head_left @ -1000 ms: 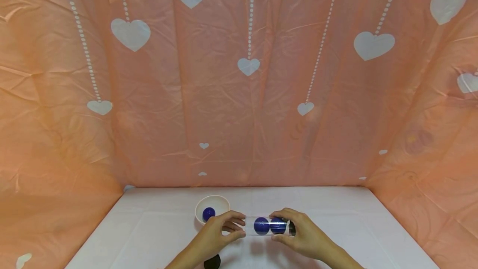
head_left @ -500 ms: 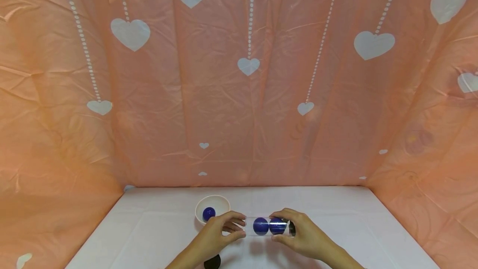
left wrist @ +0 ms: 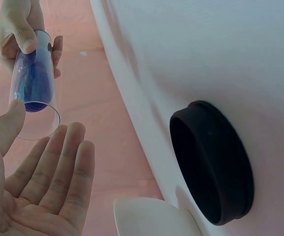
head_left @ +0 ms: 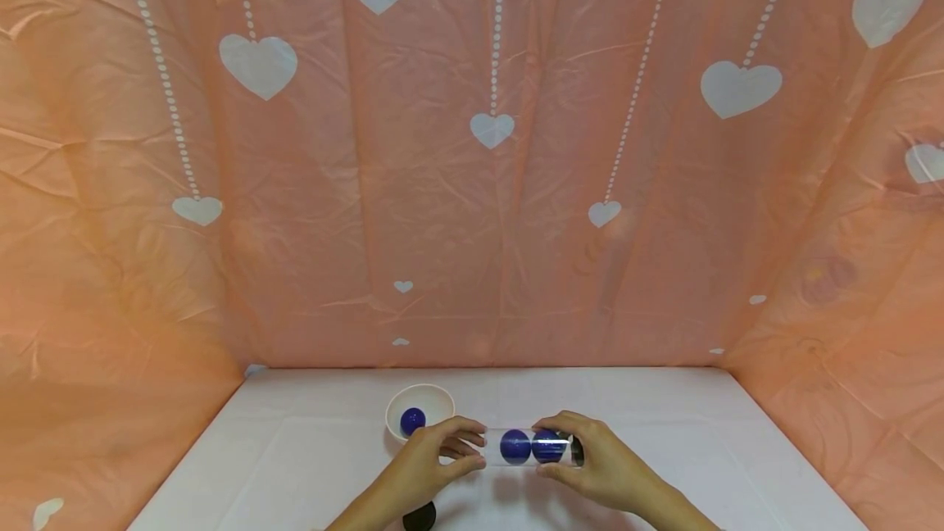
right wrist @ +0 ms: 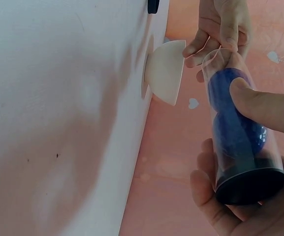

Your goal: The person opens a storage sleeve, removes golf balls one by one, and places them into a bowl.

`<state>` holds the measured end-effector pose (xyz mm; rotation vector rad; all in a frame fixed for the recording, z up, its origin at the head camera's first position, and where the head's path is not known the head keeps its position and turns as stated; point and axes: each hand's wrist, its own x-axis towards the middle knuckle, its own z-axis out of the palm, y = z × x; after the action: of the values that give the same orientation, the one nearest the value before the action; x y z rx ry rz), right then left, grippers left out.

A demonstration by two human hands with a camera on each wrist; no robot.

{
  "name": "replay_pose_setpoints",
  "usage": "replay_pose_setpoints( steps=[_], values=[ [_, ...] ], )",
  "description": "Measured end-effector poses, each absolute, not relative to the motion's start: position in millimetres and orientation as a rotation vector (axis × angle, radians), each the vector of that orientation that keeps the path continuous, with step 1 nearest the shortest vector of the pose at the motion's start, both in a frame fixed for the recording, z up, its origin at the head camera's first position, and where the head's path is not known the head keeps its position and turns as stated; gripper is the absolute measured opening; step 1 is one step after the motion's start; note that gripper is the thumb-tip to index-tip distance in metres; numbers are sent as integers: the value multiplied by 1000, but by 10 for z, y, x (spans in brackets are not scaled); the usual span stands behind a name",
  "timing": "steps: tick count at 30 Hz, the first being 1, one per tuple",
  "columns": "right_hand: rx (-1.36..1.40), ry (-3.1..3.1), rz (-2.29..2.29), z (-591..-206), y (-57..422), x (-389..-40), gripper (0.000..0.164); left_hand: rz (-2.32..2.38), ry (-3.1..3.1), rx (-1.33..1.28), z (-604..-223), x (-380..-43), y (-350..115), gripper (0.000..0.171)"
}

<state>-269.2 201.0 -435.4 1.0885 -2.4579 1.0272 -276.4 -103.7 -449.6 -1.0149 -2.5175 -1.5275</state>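
Note:
My right hand (head_left: 590, 461) grips a clear plastic tube (right wrist: 225, 56) near its black closed end (right wrist: 252, 187). The tube lies sideways above the white table, its uncapped end toward my left hand (head_left: 440, 451). Inside are two dark blue balls, one (head_left: 515, 447) nearer the middle and the other (head_left: 548, 447) by my right fingers. At the uncapped rim, my left thumb and fingertips reach the edge from opposite sides. The left fingers (left wrist: 58, 182) are mostly straight in the left wrist view, the palm facing the opening with nothing in it.
A white bowl (head_left: 441, 401) stands behind my left hand and holds another dark blue ball (head_left: 413, 421). On the table near my left forearm is a round black cap (left wrist: 215, 167). An orange sheet with white hearts (head_left: 492, 131) hangs around the back and sides.
The balls shift very slightly toward the uncapped end between the oldest frame and the middle one. Both hands and the tube keep their places.

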Motion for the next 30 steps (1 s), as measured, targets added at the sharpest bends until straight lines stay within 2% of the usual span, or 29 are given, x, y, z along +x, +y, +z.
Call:
replay_pose_setpoints(
  steps=[30],
  values=[
    [1112, -2440, 1001, -4378, 2021, -2699, 39, -1583, -2557, -964, -4489, -2764, -1041, 31]
  ],
)
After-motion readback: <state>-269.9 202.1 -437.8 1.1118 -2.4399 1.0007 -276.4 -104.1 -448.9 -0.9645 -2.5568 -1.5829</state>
